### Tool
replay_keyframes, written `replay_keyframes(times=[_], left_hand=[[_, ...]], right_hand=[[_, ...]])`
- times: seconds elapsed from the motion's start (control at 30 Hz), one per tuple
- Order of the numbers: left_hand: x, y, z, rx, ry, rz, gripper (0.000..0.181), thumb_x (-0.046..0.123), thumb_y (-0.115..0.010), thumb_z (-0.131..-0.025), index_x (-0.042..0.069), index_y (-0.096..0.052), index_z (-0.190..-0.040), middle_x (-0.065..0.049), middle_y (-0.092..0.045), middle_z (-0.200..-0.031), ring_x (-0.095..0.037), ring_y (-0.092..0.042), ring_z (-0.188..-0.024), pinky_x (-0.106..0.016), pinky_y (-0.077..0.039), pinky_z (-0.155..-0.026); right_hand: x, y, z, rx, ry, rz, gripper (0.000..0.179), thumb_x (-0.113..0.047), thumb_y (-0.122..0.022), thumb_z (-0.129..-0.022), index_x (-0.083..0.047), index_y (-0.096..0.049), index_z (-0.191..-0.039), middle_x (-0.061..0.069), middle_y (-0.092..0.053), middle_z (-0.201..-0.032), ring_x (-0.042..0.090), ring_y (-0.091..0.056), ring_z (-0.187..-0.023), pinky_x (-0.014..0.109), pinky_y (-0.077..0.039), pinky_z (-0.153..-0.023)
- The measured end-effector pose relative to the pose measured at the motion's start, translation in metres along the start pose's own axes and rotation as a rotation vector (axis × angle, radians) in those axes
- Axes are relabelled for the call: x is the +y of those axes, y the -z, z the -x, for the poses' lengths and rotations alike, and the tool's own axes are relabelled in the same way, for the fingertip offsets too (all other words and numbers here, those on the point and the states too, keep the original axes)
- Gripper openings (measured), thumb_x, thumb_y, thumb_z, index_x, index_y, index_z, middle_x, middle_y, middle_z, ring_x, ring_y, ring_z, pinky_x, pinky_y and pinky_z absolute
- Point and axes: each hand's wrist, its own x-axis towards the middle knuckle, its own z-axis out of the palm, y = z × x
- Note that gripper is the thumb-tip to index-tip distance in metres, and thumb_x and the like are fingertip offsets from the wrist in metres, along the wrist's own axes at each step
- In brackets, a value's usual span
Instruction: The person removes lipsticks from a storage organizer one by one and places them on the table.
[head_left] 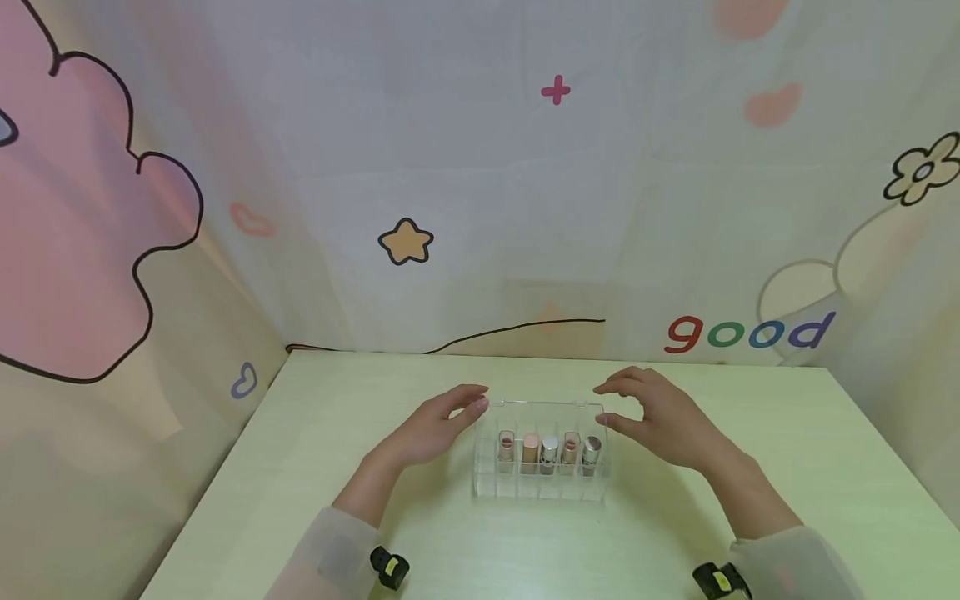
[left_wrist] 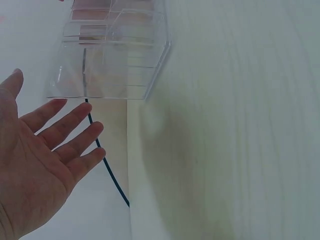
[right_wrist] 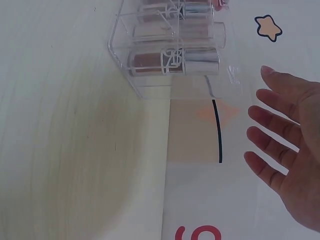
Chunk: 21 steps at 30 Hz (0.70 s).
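A clear acrylic lipstick organizer [head_left: 540, 487] stands on the table, with several lipsticks [head_left: 549, 454] upright in a row of its compartments. My left hand [head_left: 435, 425] is at its left back corner, fingers spread and thumb extended. On the other side, my right hand [head_left: 663, 417] is beside the right back corner, thumb and fingers apart. In the left wrist view, the left fingertips are near the organizer's [left_wrist: 115, 75] end wall. The right wrist view has a silver-capped lipstick [right_wrist: 175, 61] in the end compartment, with the right fingers spread and holding nothing.
The pale wood-grain table [head_left: 330, 450] reaches back to a printed cloth backdrop [head_left: 480, 167] with a star, a flower and the word "good". Black wrist cameras [head_left: 390, 568] are strapped over both sleeves.
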Motion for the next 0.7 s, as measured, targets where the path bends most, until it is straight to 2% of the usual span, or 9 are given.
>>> replay_keyframes(times=[0.17, 0.33, 0.47, 0.7], left_hand=[[-0.004, -0.003, 0.003, -0.003, 0.008, 0.021, 0.066, 0.066, -0.044, -0.104, 0.025, -0.047, -0.156, 0.005, -0.056, -0.153, -0.029, -0.044, -0.15, -0.059, -0.036, -0.123], [-0.007, -0.007, 0.006, -0.007, 0.001, 0.032, 0.061, 0.062, -0.044, -0.106, 0.027, -0.048, -0.155, 0.003, -0.058, -0.151, -0.031, -0.045, -0.149, -0.061, -0.037, -0.122], [-0.007, -0.01, 0.006, -0.008, -0.002, 0.054, 0.059, 0.062, -0.044, -0.106, 0.028, -0.048, -0.154, 0.001, -0.058, -0.151, -0.033, -0.045, -0.148, -0.062, -0.036, -0.122], [-0.012, -0.018, 0.007, -0.019, 0.018, 0.073, 0.066, 0.062, -0.043, -0.106, 0.02, -0.044, -0.157, -0.008, -0.052, -0.157, -0.039, -0.046, -0.147, -0.062, -0.038, -0.121]], right_hand=[[-0.003, -0.005, 0.005, 0.026, 0.027, -0.01, 0.03, -0.027, -0.081, -0.091, -0.018, -0.075, -0.119, -0.003, -0.069, -0.119, 0.018, -0.062, -0.102, 0.038, -0.056, -0.083], [-0.005, -0.011, 0.009, 0.017, 0.046, -0.017, 0.028, -0.026, -0.085, -0.087, -0.024, -0.077, -0.114, -0.009, -0.069, -0.114, 0.01, -0.059, -0.095, 0.031, -0.055, -0.079], [-0.006, -0.016, 0.01, -0.004, 0.053, -0.001, 0.027, -0.027, -0.086, -0.086, -0.025, -0.077, -0.112, -0.01, -0.069, -0.113, 0.009, -0.059, -0.093, 0.03, -0.055, -0.078], [-0.011, -0.023, 0.01, -0.064, 0.074, 0.052, 0.028, -0.025, -0.086, -0.086, -0.02, -0.078, -0.113, -0.009, -0.069, -0.113, 0.01, -0.061, -0.088, 0.027, -0.055, -0.074]])
